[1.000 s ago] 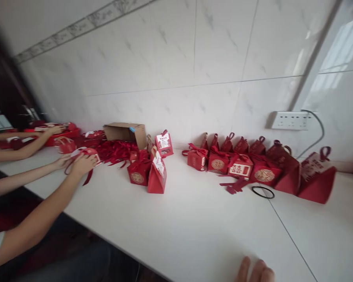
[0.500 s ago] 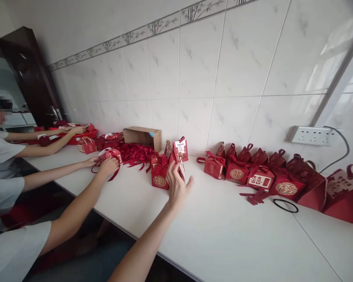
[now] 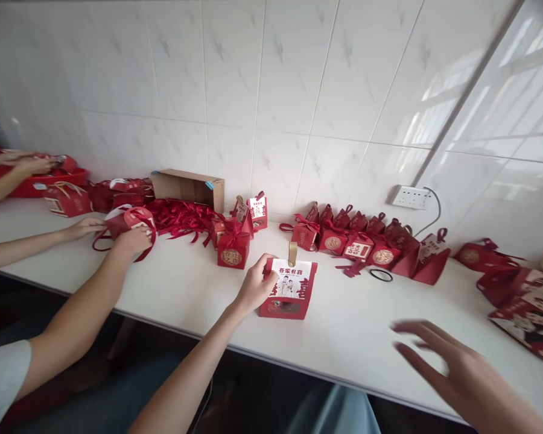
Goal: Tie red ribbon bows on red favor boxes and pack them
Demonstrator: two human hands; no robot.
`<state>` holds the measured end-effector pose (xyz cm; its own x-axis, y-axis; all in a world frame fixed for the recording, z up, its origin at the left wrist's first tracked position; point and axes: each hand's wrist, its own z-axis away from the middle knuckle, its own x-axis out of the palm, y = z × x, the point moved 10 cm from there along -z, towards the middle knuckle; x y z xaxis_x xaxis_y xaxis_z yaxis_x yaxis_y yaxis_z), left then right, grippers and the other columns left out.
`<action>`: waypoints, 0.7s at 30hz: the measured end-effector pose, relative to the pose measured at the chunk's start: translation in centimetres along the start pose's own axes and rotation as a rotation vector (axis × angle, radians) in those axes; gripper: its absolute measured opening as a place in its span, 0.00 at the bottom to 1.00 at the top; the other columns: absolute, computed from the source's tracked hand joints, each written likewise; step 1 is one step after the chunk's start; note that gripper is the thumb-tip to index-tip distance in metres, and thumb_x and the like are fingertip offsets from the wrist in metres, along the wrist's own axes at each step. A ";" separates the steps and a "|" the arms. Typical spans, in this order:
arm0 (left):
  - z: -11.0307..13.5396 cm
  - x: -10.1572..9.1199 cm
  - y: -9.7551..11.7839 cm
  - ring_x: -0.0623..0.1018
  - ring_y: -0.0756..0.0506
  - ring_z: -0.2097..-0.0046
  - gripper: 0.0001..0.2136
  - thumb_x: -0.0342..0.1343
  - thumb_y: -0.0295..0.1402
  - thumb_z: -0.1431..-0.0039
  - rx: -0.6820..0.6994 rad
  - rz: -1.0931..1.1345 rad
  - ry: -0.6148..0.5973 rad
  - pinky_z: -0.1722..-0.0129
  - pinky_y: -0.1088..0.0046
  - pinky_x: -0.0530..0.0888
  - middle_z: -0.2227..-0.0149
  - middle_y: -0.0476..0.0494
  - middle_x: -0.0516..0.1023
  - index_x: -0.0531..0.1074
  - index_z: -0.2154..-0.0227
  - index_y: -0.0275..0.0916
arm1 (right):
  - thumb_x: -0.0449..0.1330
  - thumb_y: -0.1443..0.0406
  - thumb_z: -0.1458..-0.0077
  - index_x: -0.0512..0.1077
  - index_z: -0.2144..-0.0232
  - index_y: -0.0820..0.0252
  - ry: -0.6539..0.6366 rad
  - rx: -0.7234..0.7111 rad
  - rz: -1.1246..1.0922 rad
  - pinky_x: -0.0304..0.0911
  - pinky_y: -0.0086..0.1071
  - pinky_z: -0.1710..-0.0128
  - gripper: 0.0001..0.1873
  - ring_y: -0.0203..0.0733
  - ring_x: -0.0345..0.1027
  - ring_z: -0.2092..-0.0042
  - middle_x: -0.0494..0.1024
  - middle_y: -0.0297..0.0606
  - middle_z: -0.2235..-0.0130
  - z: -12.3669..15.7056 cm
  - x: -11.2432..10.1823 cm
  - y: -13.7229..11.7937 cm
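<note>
Centrally, the left hand (image 3: 254, 286) pinches the left edge of a red box (image 3: 294, 308), thumb across the front face and the other fingers behind it. The box is upright, near the front edge of the white table (image 3: 339, 343). A white label (image 3: 292, 283) covers the upper front, a window (image 3: 285, 307) sits below it, and a gold strap (image 3: 292, 254) projects from the top.

The right hand (image 3: 447, 361) is unloaded, its fingers extended and the thumb apart. Owing to motion blur, contact between its fingertips and the table cannot be confirmed. A photo-printed packet (image 3: 531, 325) lies to its right.

Behind the two hands, a row of red boxes (image 3: 358, 246) stands toward the wall, with a black ring (image 3: 382, 281) and ribbon scraps (image 3: 350, 269) in front. Left of the row, a box with a round gold emblem (image 3: 232, 253) stands near a ribbon heap (image 3: 181, 218) and a cardboard carton (image 3: 218, 198). Further left, a co-worker's hands (image 3: 133, 239) hold another red container (image 3: 123, 223).
</note>
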<state>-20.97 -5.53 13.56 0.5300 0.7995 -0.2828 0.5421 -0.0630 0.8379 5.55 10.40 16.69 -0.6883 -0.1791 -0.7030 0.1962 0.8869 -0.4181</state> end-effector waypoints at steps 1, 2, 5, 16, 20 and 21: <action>0.7 0.5 0.4 0.70 0.52 0.74 0.07 0.46 0.27 0.46 -0.007 0.028 -0.024 0.75 0.79 0.67 0.75 0.53 0.70 0.64 0.64 0.39 | 0.57 0.49 0.46 0.71 0.60 0.44 -0.086 -0.100 -0.016 0.69 0.35 0.74 0.14 0.45 0.74 0.66 0.75 0.43 0.58 -0.7 1.7 -2.3; 1.5 1.1 0.8 0.68 0.52 0.76 0.07 0.46 0.28 0.46 -0.016 0.054 -0.051 0.77 0.79 0.66 0.77 0.55 0.68 0.64 0.64 0.40 | 0.55 0.52 0.43 0.68 0.55 0.47 -0.102 -0.160 -0.034 0.70 0.38 0.69 0.15 0.47 0.74 0.62 0.73 0.44 0.54 -1.4 2.9 -4.3; 3.4 2.9 1.8 0.63 0.53 0.79 0.08 0.47 0.29 0.46 -0.043 0.126 -0.140 0.80 0.79 0.62 0.80 0.57 0.63 0.64 0.63 0.41 | 0.53 0.59 0.40 0.61 0.50 0.55 0.022 -0.251 -0.112 0.70 0.42 0.59 0.16 0.48 0.70 0.54 0.70 0.47 0.53 -3.2 4.9 -8.7; 3.1 2.6 6.0 0.76 0.48 0.60 0.09 0.56 0.34 0.46 0.199 0.143 -0.081 0.59 0.73 0.72 0.62 0.46 0.75 0.62 0.65 0.40 | 0.52 0.69 0.41 0.64 0.58 0.57 0.182 -0.264 -0.156 0.66 0.37 0.66 0.09 0.44 0.66 0.64 0.71 0.39 0.66 -2.5 6.1 -10.2; 2.7 3.0 7.6 0.75 0.51 0.66 0.07 0.54 0.33 0.43 0.339 0.042 -0.057 0.66 0.76 0.72 0.68 0.48 0.75 0.61 0.72 0.40 | 0.50 0.70 0.41 0.65 0.59 0.57 0.192 -0.268 -0.177 0.65 0.37 0.67 0.08 0.44 0.64 0.65 0.71 0.39 0.68 -2.8 6.3 -10.3; 2.8 3.1 8.0 0.75 0.51 0.67 0.05 0.53 0.33 0.42 0.380 0.002 -0.052 0.66 0.76 0.72 0.69 0.48 0.74 0.63 0.71 0.39 | 0.50 0.70 0.40 0.65 0.59 0.57 0.196 -0.267 -0.181 0.64 0.37 0.67 0.08 0.44 0.64 0.66 0.71 0.39 0.68 -2.8 6.4 -10.3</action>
<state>-13.19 -5.20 18.12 0.5587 0.7682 -0.3126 0.7388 -0.2897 0.6085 -2.81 1.36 18.11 -0.8208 -0.2814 -0.4970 -0.1121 0.9327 -0.3429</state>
